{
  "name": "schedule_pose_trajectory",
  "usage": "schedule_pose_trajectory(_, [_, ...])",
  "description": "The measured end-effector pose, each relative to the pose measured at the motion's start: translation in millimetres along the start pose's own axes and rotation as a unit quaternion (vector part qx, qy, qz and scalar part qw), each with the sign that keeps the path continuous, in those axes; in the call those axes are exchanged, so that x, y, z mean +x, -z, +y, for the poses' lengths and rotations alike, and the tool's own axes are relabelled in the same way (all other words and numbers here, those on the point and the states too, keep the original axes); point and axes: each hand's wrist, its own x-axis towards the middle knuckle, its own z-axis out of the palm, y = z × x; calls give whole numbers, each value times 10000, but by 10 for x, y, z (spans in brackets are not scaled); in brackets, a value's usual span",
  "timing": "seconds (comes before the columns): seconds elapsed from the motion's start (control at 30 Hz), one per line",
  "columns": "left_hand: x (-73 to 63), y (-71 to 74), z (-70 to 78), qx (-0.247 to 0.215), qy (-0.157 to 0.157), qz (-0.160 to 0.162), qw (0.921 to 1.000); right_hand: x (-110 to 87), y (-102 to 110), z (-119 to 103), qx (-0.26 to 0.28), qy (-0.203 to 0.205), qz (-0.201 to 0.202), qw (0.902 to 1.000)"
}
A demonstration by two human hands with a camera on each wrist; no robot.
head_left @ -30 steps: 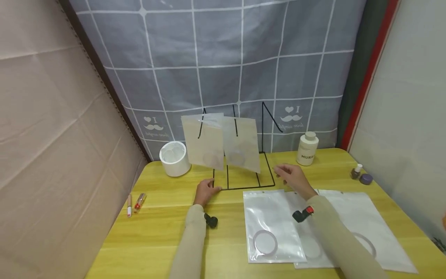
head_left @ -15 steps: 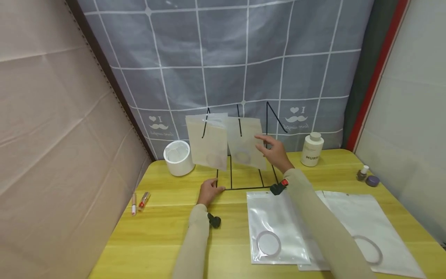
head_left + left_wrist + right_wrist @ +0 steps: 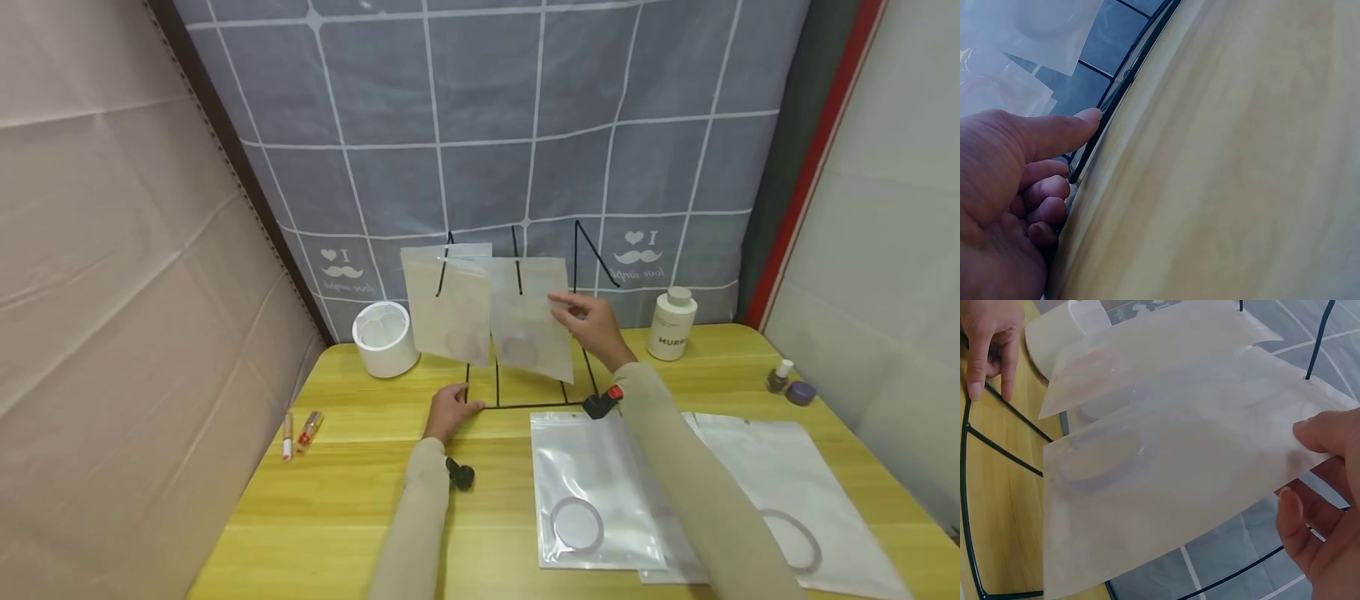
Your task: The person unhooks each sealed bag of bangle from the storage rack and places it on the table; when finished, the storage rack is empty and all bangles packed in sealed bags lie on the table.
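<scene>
We note right hand (image 3: 596, 330) pinching filmy, translucent pouch (image 3: 531, 321); left hand (image 3: 448, 412) seemingly grips slender black wire rack (image 3: 528, 406), contact partly hidden.

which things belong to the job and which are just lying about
Likely in the job:
black wire hook rack
two hanging translucent pale plastic pouches
flat white plastic pouches

Likely lying about:
round white tub
white capped bottle
two slim tubes
small dark white-capped bottle
round purple container

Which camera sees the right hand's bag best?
The right wrist view: the translucent bag looks biggest there, a circle showing through. The head view shows it smaller; the left wrist view shows bag corners, perhaps its own.
</scene>
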Motion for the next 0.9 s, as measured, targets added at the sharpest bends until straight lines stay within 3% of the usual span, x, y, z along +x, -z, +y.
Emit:
schedule_pose_trajectory(0.17, [-3,-9,13,-30,-8,-29,10000,-67,70,-73,-110,-77,-82,9999])
schedule_pose_trajectory(0.57, [17,-27,25,-23,24,30,10000,-318,226,-243,-459,812,-90,9956])
schedule_pose_trajectory(0.9, [31,-21,-4,-27,-141,-47,9999,-521,381,-406,183,732,-234,9969])
